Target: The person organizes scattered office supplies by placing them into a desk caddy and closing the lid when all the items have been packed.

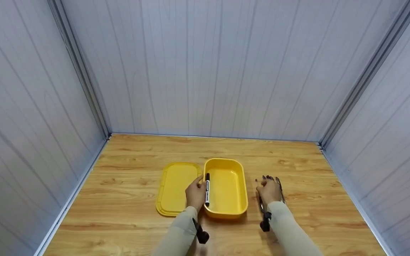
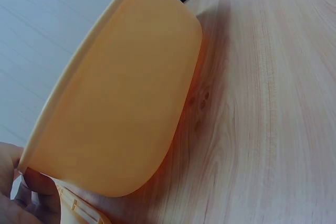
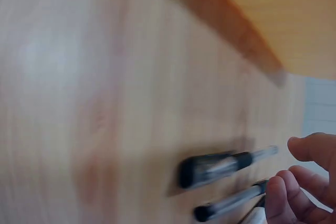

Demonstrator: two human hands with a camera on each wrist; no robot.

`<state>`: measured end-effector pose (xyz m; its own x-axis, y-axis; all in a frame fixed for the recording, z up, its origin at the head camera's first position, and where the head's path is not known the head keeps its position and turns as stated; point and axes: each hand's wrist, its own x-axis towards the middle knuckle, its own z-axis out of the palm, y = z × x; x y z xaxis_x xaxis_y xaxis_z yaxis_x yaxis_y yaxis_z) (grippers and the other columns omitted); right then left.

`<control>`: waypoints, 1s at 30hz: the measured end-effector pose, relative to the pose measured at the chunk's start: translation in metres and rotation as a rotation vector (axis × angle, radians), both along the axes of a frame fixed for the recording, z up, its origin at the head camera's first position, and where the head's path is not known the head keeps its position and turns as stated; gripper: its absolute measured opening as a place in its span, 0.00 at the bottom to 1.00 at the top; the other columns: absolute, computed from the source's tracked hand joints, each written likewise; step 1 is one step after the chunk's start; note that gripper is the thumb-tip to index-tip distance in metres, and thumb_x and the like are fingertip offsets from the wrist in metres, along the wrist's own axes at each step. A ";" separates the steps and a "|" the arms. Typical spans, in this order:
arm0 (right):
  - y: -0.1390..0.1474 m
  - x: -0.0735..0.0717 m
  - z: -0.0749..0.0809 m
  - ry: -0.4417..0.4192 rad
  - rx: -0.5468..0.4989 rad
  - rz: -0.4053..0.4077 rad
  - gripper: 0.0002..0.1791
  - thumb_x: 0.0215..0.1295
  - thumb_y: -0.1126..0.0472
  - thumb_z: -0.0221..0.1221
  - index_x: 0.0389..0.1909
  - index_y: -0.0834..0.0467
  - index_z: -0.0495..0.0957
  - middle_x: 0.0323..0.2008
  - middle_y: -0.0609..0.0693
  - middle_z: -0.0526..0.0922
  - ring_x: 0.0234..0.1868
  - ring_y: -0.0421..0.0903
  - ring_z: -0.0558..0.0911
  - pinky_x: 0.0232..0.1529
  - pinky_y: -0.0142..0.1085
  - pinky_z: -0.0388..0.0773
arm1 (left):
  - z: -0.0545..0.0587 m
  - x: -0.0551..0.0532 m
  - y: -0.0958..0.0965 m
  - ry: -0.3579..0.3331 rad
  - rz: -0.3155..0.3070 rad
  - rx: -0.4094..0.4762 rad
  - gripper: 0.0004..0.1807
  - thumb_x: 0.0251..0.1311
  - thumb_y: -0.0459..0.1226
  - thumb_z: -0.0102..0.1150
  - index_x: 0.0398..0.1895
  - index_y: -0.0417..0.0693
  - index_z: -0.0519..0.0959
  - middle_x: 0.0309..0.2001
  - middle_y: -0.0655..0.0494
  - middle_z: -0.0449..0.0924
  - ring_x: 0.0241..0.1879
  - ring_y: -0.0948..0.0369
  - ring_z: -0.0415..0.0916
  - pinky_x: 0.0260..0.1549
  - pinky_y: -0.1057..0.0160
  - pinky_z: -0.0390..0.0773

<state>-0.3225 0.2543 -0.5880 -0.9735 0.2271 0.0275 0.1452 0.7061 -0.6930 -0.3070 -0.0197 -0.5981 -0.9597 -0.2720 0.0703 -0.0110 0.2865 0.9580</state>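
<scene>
Left hand (image 1: 195, 193) grips a black marker (image 1: 207, 189) over the near-left rim of the open yellow box (image 1: 226, 209), whose floor shows bare; lid (image 1: 174, 188) lies just beside it on the wooden table (image 1: 119, 199); right hand (image 1: 269, 190), fingers loose, hovers above two pens (image 3: 226, 165) not yet lifted; judged an early stage of packing.

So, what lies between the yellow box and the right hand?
In the head view, only bare wooden table separates the yellow box from the right hand; the pens lie on the hand's far side.
</scene>
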 end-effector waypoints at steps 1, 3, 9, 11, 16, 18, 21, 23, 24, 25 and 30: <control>0.001 0.001 -0.003 -0.004 0.005 -0.003 0.17 0.62 0.66 0.61 0.51 0.70 0.79 0.48 0.67 0.81 0.45 0.59 0.82 0.46 0.53 0.79 | 0.000 0.001 0.000 0.003 0.002 -0.003 0.19 0.67 0.34 0.58 0.60 0.42 0.78 0.27 0.51 0.79 0.23 0.62 0.72 0.25 0.64 0.74; 0.002 0.002 -0.007 0.007 0.023 -0.004 0.16 0.61 0.67 0.60 0.49 0.70 0.80 0.47 0.68 0.82 0.43 0.58 0.83 0.45 0.53 0.80 | 0.000 0.002 0.000 0.014 0.000 -0.006 0.19 0.67 0.33 0.57 0.60 0.40 0.78 0.27 0.50 0.79 0.23 0.63 0.72 0.24 0.64 0.74; 0.002 0.001 -0.012 0.031 0.063 -0.002 0.11 0.58 0.69 0.61 0.41 0.69 0.82 0.39 0.64 0.85 0.37 0.55 0.83 0.39 0.51 0.79 | -0.001 0.002 0.000 0.021 -0.014 0.001 0.20 0.67 0.34 0.57 0.61 0.39 0.77 0.27 0.52 0.78 0.23 0.63 0.71 0.24 0.65 0.73; 0.002 0.000 -0.013 0.022 0.061 -0.002 0.07 0.58 0.69 0.61 0.37 0.67 0.82 0.35 0.61 0.84 0.33 0.53 0.82 0.36 0.48 0.78 | -0.001 0.002 0.000 0.021 -0.013 0.008 0.20 0.67 0.34 0.57 0.61 0.40 0.77 0.27 0.52 0.78 0.23 0.63 0.71 0.24 0.65 0.73; -0.001 -0.002 -0.013 0.009 0.057 -0.005 0.02 0.58 0.69 0.62 0.27 0.64 0.81 0.27 0.55 0.83 0.28 0.48 0.80 0.28 0.41 0.76 | -0.002 0.001 -0.001 0.009 -0.012 0.014 0.20 0.67 0.33 0.57 0.61 0.40 0.77 0.27 0.52 0.78 0.24 0.62 0.72 0.25 0.64 0.74; -0.003 -0.002 -0.013 0.012 0.068 -0.012 0.04 0.57 0.70 0.62 0.24 0.62 0.81 0.24 0.54 0.83 0.27 0.48 0.80 0.27 0.40 0.76 | -0.002 0.001 -0.002 0.001 -0.015 0.013 0.20 0.67 0.34 0.57 0.61 0.41 0.77 0.28 0.52 0.78 0.25 0.62 0.72 0.26 0.64 0.74; -0.004 -0.002 -0.014 0.024 0.077 -0.012 0.06 0.56 0.70 0.62 0.22 0.62 0.81 0.23 0.54 0.83 0.26 0.48 0.81 0.27 0.41 0.77 | -0.002 0.001 -0.003 -0.005 -0.013 0.014 0.19 0.68 0.34 0.57 0.61 0.42 0.78 0.28 0.52 0.78 0.25 0.62 0.71 0.26 0.64 0.74; -0.004 -0.003 -0.014 0.026 0.077 -0.013 0.06 0.57 0.70 0.63 0.22 0.61 0.81 0.23 0.53 0.83 0.26 0.48 0.81 0.28 0.42 0.78 | -0.001 0.000 -0.003 0.000 -0.010 0.011 0.19 0.68 0.34 0.56 0.61 0.42 0.78 0.27 0.52 0.77 0.25 0.62 0.71 0.26 0.64 0.73; -0.003 -0.003 -0.014 0.023 0.071 -0.014 0.06 0.57 0.70 0.63 0.22 0.62 0.82 0.23 0.54 0.83 0.26 0.48 0.81 0.28 0.42 0.78 | -0.001 0.000 -0.003 0.006 -0.009 0.007 0.19 0.68 0.34 0.56 0.61 0.41 0.78 0.27 0.52 0.78 0.24 0.62 0.71 0.26 0.64 0.73; -0.003 -0.003 -0.014 0.023 0.065 -0.013 0.05 0.57 0.70 0.63 0.22 0.62 0.82 0.23 0.54 0.84 0.26 0.48 0.81 0.28 0.42 0.78 | -0.001 0.000 -0.003 0.008 -0.008 0.006 0.19 0.68 0.34 0.56 0.61 0.41 0.78 0.27 0.52 0.78 0.24 0.62 0.71 0.25 0.64 0.73; -0.002 -0.003 -0.016 0.018 0.046 -0.011 0.05 0.57 0.69 0.63 0.24 0.62 0.82 0.23 0.53 0.83 0.25 0.48 0.81 0.28 0.42 0.79 | -0.002 0.000 -0.002 0.008 -0.006 0.008 0.19 0.67 0.33 0.57 0.61 0.41 0.78 0.27 0.53 0.78 0.24 0.63 0.71 0.25 0.65 0.73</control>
<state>-0.3258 0.2525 -0.6043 -0.9701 0.2364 0.0552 0.1416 0.7357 -0.6623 -0.3072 -0.0216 -0.6004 -0.9608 -0.2664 0.0763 -0.0011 0.2791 0.9603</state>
